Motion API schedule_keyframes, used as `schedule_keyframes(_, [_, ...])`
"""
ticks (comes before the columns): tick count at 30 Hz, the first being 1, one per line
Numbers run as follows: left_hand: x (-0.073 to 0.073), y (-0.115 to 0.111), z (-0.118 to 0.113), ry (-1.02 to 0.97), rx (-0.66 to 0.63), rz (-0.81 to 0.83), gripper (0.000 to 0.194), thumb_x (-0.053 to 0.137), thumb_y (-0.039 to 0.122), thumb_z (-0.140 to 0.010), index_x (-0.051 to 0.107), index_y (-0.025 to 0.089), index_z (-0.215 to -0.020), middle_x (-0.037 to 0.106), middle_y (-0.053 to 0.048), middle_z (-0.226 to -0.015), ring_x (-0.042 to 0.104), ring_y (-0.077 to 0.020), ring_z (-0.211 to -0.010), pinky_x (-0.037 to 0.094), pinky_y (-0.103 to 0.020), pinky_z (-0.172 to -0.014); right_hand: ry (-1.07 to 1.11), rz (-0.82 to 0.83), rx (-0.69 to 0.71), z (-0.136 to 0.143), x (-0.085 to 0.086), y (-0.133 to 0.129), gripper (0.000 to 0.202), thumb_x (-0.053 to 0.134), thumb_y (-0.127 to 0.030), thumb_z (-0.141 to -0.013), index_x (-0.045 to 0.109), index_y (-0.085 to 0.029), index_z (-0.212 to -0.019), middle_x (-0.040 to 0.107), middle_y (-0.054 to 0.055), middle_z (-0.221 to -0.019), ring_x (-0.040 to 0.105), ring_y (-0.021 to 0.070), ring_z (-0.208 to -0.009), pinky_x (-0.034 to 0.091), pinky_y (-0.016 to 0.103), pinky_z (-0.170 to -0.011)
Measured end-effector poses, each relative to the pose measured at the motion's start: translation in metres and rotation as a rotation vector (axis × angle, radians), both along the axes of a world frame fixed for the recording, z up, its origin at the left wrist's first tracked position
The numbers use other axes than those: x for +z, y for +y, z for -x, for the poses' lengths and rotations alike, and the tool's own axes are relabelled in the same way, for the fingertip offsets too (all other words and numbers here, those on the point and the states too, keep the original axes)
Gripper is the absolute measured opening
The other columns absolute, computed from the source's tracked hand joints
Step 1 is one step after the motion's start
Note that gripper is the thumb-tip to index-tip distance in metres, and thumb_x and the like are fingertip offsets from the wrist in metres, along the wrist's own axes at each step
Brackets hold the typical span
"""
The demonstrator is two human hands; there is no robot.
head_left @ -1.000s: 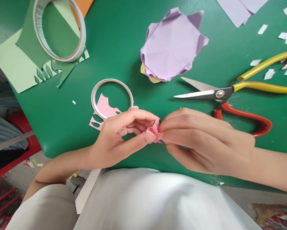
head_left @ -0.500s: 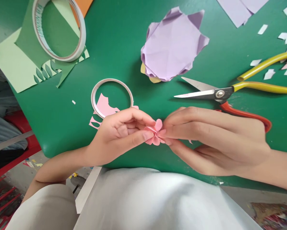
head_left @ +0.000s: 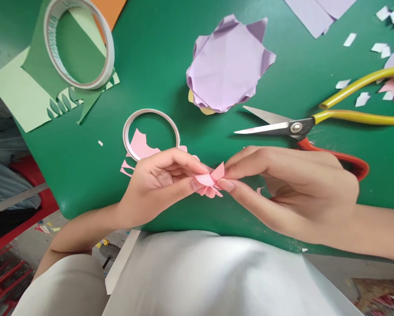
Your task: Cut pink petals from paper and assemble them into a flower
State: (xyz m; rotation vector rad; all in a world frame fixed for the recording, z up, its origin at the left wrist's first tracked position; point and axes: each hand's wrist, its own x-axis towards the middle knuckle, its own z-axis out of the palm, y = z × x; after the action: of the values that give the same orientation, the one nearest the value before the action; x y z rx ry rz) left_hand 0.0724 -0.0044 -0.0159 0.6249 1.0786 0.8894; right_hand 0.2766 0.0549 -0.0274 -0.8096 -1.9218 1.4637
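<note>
A small pink paper flower (head_left: 210, 190) with several rounded petals is held over the table's near edge. My left hand (head_left: 164, 180) pinches its left side between thumb and fingers. From the other side my right hand (head_left: 292, 188) has its thumb and forefinger closed on a petal at the flower's right. One petal stands up between the two hands. Just beyond my left hand lie pink paper scraps (head_left: 140, 144), partly inside a thin tape roll (head_left: 126, 127). The fingers hide part of the flower's centre.
Scissors (head_left: 295, 127) with yellow and red handles lie open beyond my right hand. A folded purple paper piece (head_left: 228, 66) sits behind them. A larger tape roll (head_left: 109, 66) rests on green paper (head_left: 12, 92). White snippets (head_left: 361, 99) are scattered at right.
My right thumb has shifted up onto the flower, and the petals are turned and pressed differently. The table's things appear slightly further left in the view.
</note>
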Motion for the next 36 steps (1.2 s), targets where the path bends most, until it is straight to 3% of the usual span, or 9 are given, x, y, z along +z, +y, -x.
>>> schedule_keyframes(5, [-0.001,0.001,0.0,-0.009,-0.001,0.004,0.012,0.07,0.012,-0.092,0.075,0.021,-0.098,0.078,-0.001,-0.089,0.077,-0.0137,-0.079,0.066,-0.024,-0.073,-0.005,-0.103,-0.001,0.0,0.002,0.002,0.015,0.066,-0.005,-0.091,0.067,-0.02,-0.091,0.074,0.001,-0.081,0.069,0.0114,-0.07,0.058,0.022,-0.06])
schedule_keyframes(13, [0.001,0.001,0.001,0.098,-0.11,-0.091,0.016,0.064,0.013,-0.095,0.075,0.022,-0.102,0.078,-0.002,-0.091,0.077,-0.0146,-0.081,0.066,-0.029,-0.081,-0.064,-0.236,0.036,-0.001,0.004,0.002,0.022,0.065,-0.004,-0.091,0.067,-0.025,-0.09,0.075,-0.002,-0.084,0.071,0.0115,-0.072,0.061,0.023,-0.064])
schedule_keyframes(20, [-0.002,0.001,0.0,0.086,-0.052,-0.085,0.008,0.069,0.014,-0.093,0.072,0.02,-0.094,0.076,-0.001,-0.085,0.076,-0.0149,-0.083,0.065,-0.031,-0.084,-0.046,-0.159,0.021,0.0,0.002,0.003,0.019,0.065,-0.005,-0.092,0.068,-0.024,-0.094,0.075,-0.001,-0.086,0.07,0.0103,-0.073,0.06,0.021,-0.064])
schedule_keyframes(29, [-0.003,0.001,0.001,0.145,-0.053,-0.088,0.012,0.071,0.01,-0.09,0.076,0.021,-0.091,0.08,-0.001,-0.087,0.078,-0.015,-0.082,0.067,-0.033,-0.086,-0.069,-0.1,0.056,0.0,-0.001,0.009,0.01,0.065,-0.011,-0.095,0.068,-0.019,-0.091,0.074,-0.001,-0.081,0.068,0.0074,-0.074,0.056,0.018,-0.066])
schedule_keyframes(36, [0.001,0.002,-0.002,0.156,0.001,-0.033,0.009,0.075,0.011,-0.087,0.073,0.02,-0.089,0.079,0.001,-0.082,0.079,-0.0141,-0.075,0.068,-0.025,-0.075,-0.053,-0.077,0.079,0.0,0.0,0.013,0.009,0.065,-0.014,-0.096,0.069,-0.021,-0.092,0.074,-0.001,-0.083,0.067,0.0089,-0.074,0.057,0.022,-0.067])
